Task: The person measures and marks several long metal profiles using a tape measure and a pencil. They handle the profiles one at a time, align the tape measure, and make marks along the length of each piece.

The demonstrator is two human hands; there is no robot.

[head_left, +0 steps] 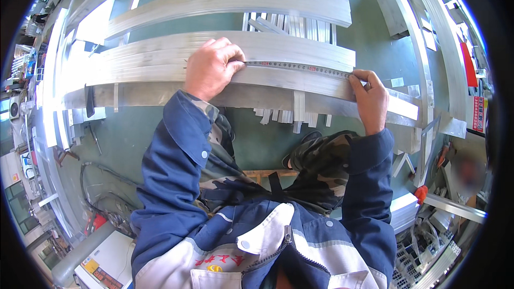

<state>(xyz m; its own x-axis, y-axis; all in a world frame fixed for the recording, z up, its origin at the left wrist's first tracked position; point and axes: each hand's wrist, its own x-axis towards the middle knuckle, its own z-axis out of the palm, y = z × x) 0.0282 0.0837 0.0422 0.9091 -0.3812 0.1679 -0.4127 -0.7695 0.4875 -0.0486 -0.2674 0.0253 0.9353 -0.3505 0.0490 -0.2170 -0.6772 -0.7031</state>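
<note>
A steel tape measure [300,66] lies stretched along a pair of long silvery aluminium profiles. My left hand [213,68] is closed on it at the left end of the visible blade; any case there is hidden by the fingers. At the blade's other end, near the end of the upper profile [278,45], my right hand [370,100] pinches the tape between thumb and fingers. The lower profile [289,78] runs on to the right beneath that hand. Both profiles rest across a metal crossbeam [257,94].
Farther off, another long profile [230,4] lies parallel. Many short cut strips [316,27] lie beneath the profiles. A metal rail [417,37] bounds the right side. At lower left are a hose [85,176] and a white box [104,259].
</note>
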